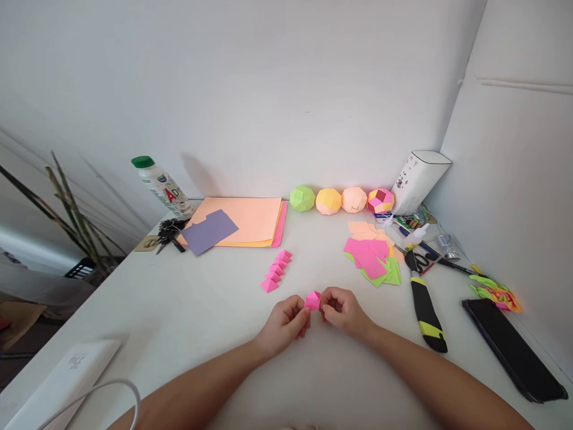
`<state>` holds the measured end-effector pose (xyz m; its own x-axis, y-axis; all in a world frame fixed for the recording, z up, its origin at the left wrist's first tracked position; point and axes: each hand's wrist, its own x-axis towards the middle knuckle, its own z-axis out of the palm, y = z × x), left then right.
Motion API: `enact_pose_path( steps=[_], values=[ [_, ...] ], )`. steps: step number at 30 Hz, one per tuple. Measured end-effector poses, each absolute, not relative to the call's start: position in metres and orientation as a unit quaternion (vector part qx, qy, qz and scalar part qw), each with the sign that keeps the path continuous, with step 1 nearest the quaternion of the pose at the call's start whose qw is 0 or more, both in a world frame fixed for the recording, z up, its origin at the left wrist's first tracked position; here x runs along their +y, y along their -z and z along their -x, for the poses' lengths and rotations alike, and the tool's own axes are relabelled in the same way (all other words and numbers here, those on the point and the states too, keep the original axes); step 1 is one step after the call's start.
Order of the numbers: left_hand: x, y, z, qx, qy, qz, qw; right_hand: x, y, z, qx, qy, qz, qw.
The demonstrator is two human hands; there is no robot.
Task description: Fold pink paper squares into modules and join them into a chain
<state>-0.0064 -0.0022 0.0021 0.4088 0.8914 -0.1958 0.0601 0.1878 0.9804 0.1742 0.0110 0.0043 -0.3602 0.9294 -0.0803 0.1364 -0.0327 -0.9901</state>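
A small folded pink paper piece [313, 300] is pinched between both my hands just above the white table [188, 316]. My left hand [285, 323] grips its left side with curled fingers. My right hand [341, 310] grips its right side, fingers closed. A row of several folded pink paper units [276, 270] lies a little beyond my left hand. A loose pile of pink, green and orange paper squares [372, 259] lies beyond my right hand.
Several paper balls [341, 200] line the wall, next to a white box [418, 179]. Orange sheets with a purple card [237, 224], keys [168, 233] and a bottle [162, 186] lie far left. A utility knife [426, 313], scissors [418, 260], pens and a phone [513, 349] lie right.
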Motion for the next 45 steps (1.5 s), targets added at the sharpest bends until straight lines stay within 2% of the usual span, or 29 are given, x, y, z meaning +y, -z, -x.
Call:
enact_pose_path(
  steps=[4, 10, 18, 24, 29, 34, 45],
  values=[
    [-0.0011, -0.0024, 0.0077, 0.425, -0.331, -0.538, 0.648, 0.0104, -0.0082, -0.176, -0.592, -0.595, 0.412, 0.355],
    [-0.0014, -0.002, 0.007, 0.418, -0.33, -0.537, 0.655, 0.0112, -0.0046, -0.1741, -0.649, -0.562, 0.392, 0.33],
    [-0.0026, -0.0068, 0.0067, 0.399, -0.394, -0.496, 0.663, 0.0131, -0.0059, -0.1763, -0.599, -0.613, 0.385, 0.342],
    [-0.0021, -0.0081, 0.0047, 0.401, -0.371, -0.54, 0.64, 0.0093, -0.005, -0.1745, -0.648, -0.557, 0.392, 0.341],
    [-0.0015, -0.0059, 0.0039, 0.419, -0.355, -0.536, 0.641, 0.0082, -0.0074, -0.1737, -0.644, -0.56, 0.393, 0.344],
    [-0.0016, -0.0055, 0.004, 0.458, -0.361, -0.504, 0.638, 0.0108, -0.0009, -0.1735, -0.679, -0.494, 0.416, 0.349],
    [-0.0001, -0.0066, 0.0051, 0.434, -0.354, -0.49, 0.668, 0.0073, -0.0039, -0.1748, -0.665, -0.52, 0.394, 0.362]
  ],
)
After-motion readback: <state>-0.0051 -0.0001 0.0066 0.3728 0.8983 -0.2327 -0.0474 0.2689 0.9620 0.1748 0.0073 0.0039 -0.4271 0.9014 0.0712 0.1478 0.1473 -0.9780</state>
